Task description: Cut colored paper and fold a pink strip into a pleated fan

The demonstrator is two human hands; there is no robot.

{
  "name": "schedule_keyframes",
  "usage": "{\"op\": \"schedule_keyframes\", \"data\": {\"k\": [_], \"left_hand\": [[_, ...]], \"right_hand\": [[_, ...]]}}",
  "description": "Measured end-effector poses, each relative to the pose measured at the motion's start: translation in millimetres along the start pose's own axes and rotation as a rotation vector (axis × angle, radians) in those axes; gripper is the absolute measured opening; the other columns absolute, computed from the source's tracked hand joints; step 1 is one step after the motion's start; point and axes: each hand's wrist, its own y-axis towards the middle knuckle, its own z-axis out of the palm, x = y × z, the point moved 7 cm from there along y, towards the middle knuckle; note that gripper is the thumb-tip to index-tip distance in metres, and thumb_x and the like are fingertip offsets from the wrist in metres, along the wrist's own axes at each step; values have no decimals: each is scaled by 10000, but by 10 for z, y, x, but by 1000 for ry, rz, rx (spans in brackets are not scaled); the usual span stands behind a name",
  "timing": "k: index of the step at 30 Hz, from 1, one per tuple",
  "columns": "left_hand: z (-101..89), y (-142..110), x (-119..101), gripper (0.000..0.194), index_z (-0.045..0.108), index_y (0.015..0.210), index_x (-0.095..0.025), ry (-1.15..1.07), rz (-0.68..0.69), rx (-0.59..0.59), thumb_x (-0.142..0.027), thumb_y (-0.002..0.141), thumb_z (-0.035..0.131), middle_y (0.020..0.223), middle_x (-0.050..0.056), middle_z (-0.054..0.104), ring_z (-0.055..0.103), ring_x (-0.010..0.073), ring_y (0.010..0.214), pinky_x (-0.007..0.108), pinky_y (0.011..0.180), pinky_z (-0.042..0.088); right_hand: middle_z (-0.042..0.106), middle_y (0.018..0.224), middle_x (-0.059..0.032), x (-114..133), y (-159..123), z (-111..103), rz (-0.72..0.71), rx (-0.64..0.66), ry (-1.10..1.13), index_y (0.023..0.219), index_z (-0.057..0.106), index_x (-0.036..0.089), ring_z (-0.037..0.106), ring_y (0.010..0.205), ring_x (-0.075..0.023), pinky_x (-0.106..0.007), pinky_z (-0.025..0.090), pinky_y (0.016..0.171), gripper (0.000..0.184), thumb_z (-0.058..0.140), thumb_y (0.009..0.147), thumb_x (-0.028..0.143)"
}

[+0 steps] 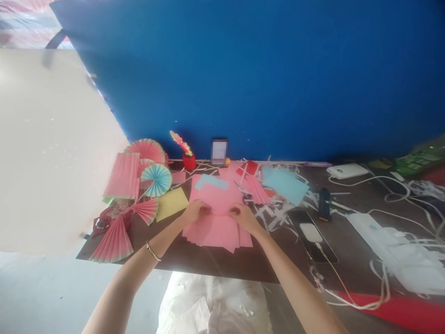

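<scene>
Pink paper (215, 232) lay in a loose, overlapping pile near the front edge of the dark table (239, 271); clock directions are taken from this pile, with twelve toward the blue wall (243, 69). The left hand (196, 212), at nine o'clock on the pile, had its fingers curled and pinched the paper. The right hand (244, 218), at three o'clock, mirrored it, gripping the same paper between bent fingers; a narrow gap of paper ran between the two. A bracelet (151, 252) circled the left wrist.

A pale blue strip (211, 182) rested on the pile's twelve o'clock end. Beyond it, also at twelve, a phone (219, 152) stood upright near the wall, and a red pot (189, 162) occupied eleven. A blue fan (156, 180) lay at ten, a yellow sheet (172, 204) at nine, just beside the pile, and a pleated pink fan (114, 237) between eight and nine.

On the opposite side, a pleated pink piece (257, 189) was at two o'clock, a light blue sheet (287, 185) between two and three, and scattered white strips (274, 214) at three. A dark phone (325, 253) lay flat between three and four, with a small white object (311, 233) on it.
</scene>
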Motion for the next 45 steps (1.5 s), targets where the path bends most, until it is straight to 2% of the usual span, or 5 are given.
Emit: {"op": "schedule_keyframes", "data": {"k": [17, 22, 28, 38, 45], "left_hand": [[-188, -154, 221, 456, 675, 907, -90, -699, -298, -87, -306, 524, 793, 882, 154, 692, 644, 240, 843, 362, 776, 504], [-304, -133, 56, 372, 688, 845, -93, -645, -208, -134, -332, 570, 760, 866, 141, 699, 649, 230, 832, 361, 787, 512], [-360, -151, -176, 278, 688, 788, -119, -514, -103, -195, -349, 633, 701, 860, 109, 702, 650, 208, 791, 331, 741, 520], [-413, -153, -595, 249, 696, 894, -196, -52, 143, -6, -357, 776, 547, 919, 49, 700, 629, 171, 794, 258, 720, 474], [-471, -153, -704, 243, 699, 831, -198, 84, 219, -8, -304, 825, 480, 867, 33, 701, 608, 164, 769, 245, 717, 436]], "right_hand": [[689, 750, -53, -59, -92, -285, 160, -179, 240, 717, 685, 167, 625, 714, -200, -305, 486, 636, 211, 628, 648, 358], [683, 821, -70, -32, -66, -273, 127, -170, 160, 788, 668, 161, 623, 761, -207, -322, 484, 667, 228, 578, 704, 353], [674, 984, -77, 502, -28, -216, -185, -130, -275, 918, 660, 195, 582, 948, -244, -398, 395, 878, 238, 598, 741, 342], [699, 797, -32, 554, 19, -60, -111, 69, -144, 748, 681, 204, 618, 720, -181, -280, 459, 669, 236, 499, 805, 343], [710, 835, -25, 496, 6, -290, -54, 79, -122, 770, 705, 221, 633, 760, -206, -301, 475, 695, 200, 535, 773, 326]]}}
